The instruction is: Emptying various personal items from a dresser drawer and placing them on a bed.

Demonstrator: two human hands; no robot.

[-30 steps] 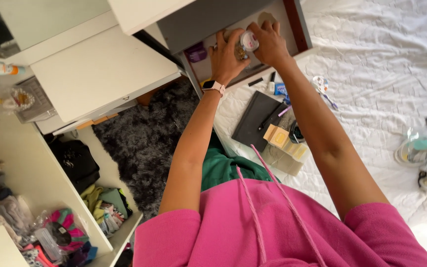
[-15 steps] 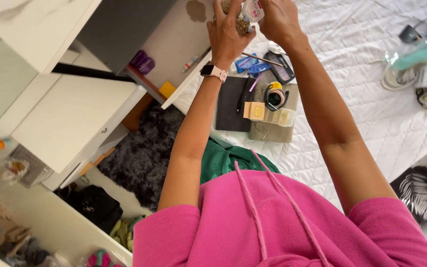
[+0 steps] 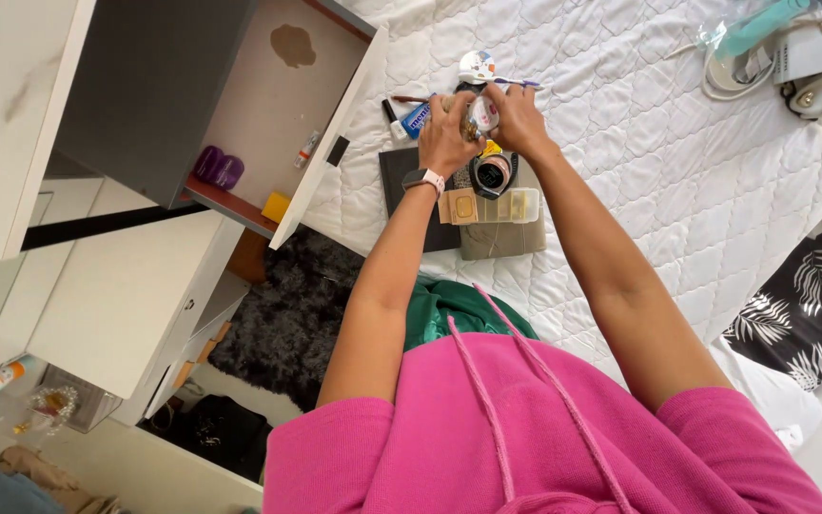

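Observation:
Both hands are raised together over the white quilted bed (image 3: 677, 162). My left hand (image 3: 446, 133) and my right hand (image 3: 518, 119) grip one small clear jar with a white lid (image 3: 480, 114), which holds small brownish bits. A watch with a pale strap (image 3: 423, 178) sits on my left wrist. Just beneath the hands on the bed lie a dark flat notebook (image 3: 401, 186), a beige pouch (image 3: 501, 238), a row of yellow boxes (image 3: 487, 206) and a round dark container (image 3: 493, 174).
An open white drawer (image 3: 278, 105) sticks out at the upper left with purple items (image 3: 218, 168) inside. A dark shaggy rug (image 3: 297, 314) lies on the floor. Small tubes and pens (image 3: 406, 112) lie on the bed; a black leaf-print cushion (image 3: 811, 305) is at right.
My hands have carried the jar out of the drawer and over the items on the bed. The view has swung so the drawer sits farther left.

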